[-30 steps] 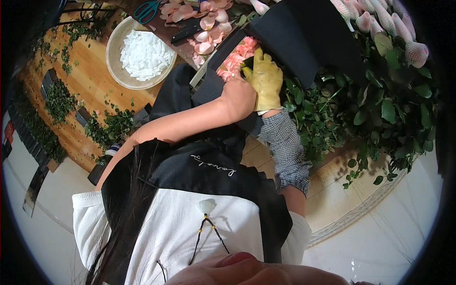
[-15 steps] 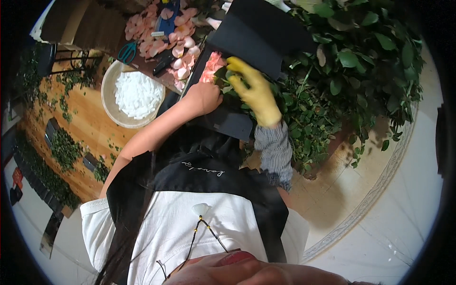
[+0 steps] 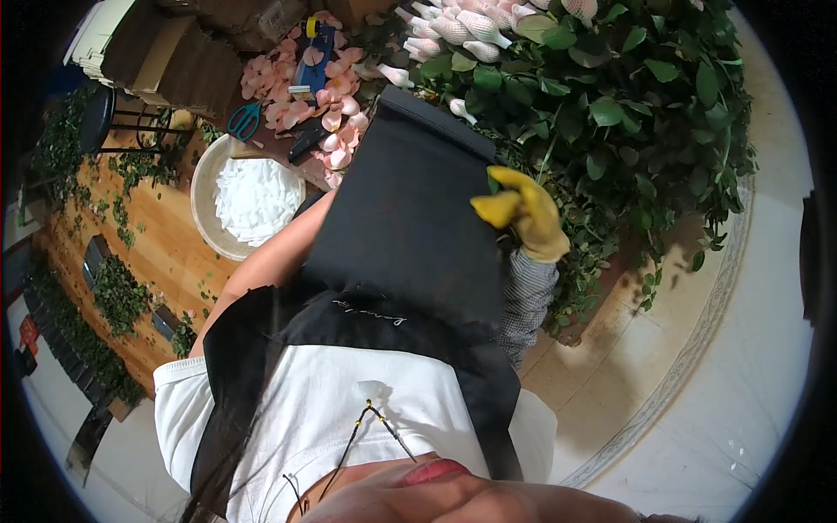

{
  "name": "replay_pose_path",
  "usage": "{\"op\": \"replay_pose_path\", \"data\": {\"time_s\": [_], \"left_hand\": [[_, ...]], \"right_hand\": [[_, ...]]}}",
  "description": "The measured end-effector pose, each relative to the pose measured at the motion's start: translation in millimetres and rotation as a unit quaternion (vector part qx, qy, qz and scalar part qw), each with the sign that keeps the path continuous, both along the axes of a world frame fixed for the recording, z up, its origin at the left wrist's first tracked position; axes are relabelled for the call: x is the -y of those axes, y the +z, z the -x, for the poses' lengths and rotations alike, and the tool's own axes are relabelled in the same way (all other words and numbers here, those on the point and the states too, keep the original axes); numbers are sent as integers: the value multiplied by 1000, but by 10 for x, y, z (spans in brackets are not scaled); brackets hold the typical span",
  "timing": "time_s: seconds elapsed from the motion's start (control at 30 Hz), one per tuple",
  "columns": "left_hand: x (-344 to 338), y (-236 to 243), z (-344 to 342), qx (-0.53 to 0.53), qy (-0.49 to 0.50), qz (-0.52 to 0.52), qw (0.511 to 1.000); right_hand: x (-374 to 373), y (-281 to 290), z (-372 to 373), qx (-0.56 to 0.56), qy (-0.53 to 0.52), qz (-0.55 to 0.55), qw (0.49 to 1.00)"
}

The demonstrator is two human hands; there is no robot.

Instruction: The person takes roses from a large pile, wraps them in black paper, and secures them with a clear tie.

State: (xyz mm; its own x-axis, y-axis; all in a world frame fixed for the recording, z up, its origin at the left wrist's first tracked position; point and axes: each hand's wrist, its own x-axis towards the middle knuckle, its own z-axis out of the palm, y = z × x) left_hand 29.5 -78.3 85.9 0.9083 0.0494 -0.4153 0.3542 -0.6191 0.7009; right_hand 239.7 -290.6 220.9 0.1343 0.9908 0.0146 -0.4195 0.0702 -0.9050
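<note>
White cursive script [image 3: 382,315] crosses the black apron [image 3: 475,383]. The black sheet [image 3: 401,200], matte and near-rectangular with a banded far edge, sits ahead of the apron, beside the foliage [image 3: 610,113]. Right hand [image 3: 534,218], yellow-gloved: fingers parted, near the sheet's right edge. Left hand: hidden by the sheet; finger state cannot be told.

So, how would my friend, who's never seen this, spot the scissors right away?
Find the big black panel in the middle of the picture, then go up and left to the scattered pink petals. At their left edge, just above the round bowl of white pieces, lie the scissors. Their teal handle loops set them apart from the black object to their right.
</note>
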Motion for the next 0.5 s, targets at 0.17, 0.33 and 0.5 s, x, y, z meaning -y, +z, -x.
{"op": "replay_pose_path", "data": {"time_s": [0.17, 0.33, 0.5], "left_hand": [[-323, -348, 81, 151, 15, 178, 972], [-1077, 193, 536, 98, 5, 275, 956], [-2398, 1171, 1201, 311, 419, -257, 813]], "right_hand": [[-762, -598, 59, 360, 32, 104, 926], [-954, -1161, 491, 726, 119, 160, 658], [-756, -1303, 785, 793, 83, 190, 573]]}}
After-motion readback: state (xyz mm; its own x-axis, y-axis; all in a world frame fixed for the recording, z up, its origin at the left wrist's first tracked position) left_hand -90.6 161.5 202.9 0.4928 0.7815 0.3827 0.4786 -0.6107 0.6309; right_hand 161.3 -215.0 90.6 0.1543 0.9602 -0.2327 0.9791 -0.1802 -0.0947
